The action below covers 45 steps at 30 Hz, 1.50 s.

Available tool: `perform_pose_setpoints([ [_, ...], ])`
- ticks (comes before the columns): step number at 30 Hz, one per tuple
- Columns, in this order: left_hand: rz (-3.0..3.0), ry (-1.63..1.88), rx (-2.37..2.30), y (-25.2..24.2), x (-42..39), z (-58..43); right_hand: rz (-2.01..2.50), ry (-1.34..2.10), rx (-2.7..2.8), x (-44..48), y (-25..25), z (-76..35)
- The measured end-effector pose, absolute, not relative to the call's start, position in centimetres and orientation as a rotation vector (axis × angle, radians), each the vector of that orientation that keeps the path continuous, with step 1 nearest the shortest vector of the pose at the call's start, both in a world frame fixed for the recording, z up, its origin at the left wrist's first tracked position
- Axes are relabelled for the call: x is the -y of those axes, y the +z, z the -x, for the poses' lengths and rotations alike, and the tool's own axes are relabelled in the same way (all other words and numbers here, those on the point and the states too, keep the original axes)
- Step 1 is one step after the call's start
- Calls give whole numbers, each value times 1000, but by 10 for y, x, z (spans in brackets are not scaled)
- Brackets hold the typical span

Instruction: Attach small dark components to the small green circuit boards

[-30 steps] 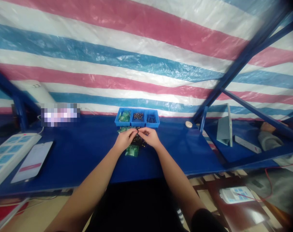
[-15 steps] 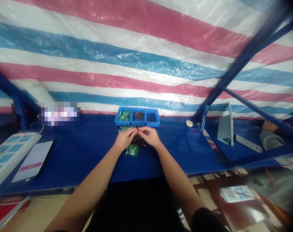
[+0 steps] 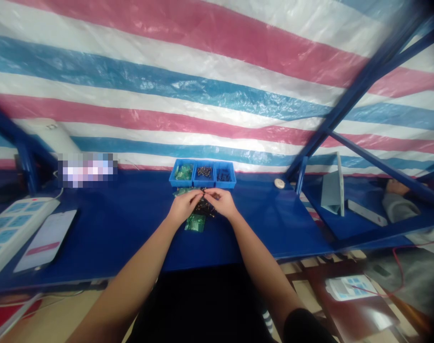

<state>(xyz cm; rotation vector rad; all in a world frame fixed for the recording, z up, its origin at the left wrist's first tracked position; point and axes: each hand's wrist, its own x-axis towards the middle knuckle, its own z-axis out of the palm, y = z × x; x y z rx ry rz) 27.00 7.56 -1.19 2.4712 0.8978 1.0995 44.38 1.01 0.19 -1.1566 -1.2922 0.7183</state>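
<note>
My left hand [image 3: 184, 206] and my right hand [image 3: 221, 201] meet fingertip to fingertip over the blue table. Both are closed in a pinch around a small dark piece [image 3: 203, 190], too small to name and mostly covered by the fingers. Beneath them lies a pile of small dark and brassy parts [image 3: 204, 208], partly hidden by the hands. A green packet [image 3: 194, 223] rests just in front of the pile, and more green pieces [image 3: 183, 191] show behind my left hand. Beyond stand three joined blue bins, holding green packets [image 3: 184, 172], small metallic parts [image 3: 204, 171] and dark pieces [image 3: 224, 175].
On the left lie a phone [image 3: 47, 240] and a white power strip [image 3: 18, 224]. A round whitish object [image 3: 279, 183] sits at the right, by a blue metal frame [image 3: 301, 176]. Past it are a propped tablet [image 3: 333, 186] and another person's sleeve [image 3: 399, 207]. Striped sheeting hangs behind.
My hands stay together over the pile, with only slight finger movement. The whole view has shifted a little; nothing on the table has visibly moved.
</note>
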Motion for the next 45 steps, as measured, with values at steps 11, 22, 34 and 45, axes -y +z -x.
perform_pose_setpoints([
  [11,-2557,1061,-942,-9,-75,-269,1097,806,1267,-13,-3,-444],
  [22,-2434,1118,-1000,-7,-72,-270,1150,700,1314,-14,-4,-447],
  [34,-2330,1152,-907,-5,-69,-272,1145,652,1358,-11,1,-445],
  [45,-2308,1197,-860,-5,-69,-272,1142,745,1308,-13,-5,-445],
])
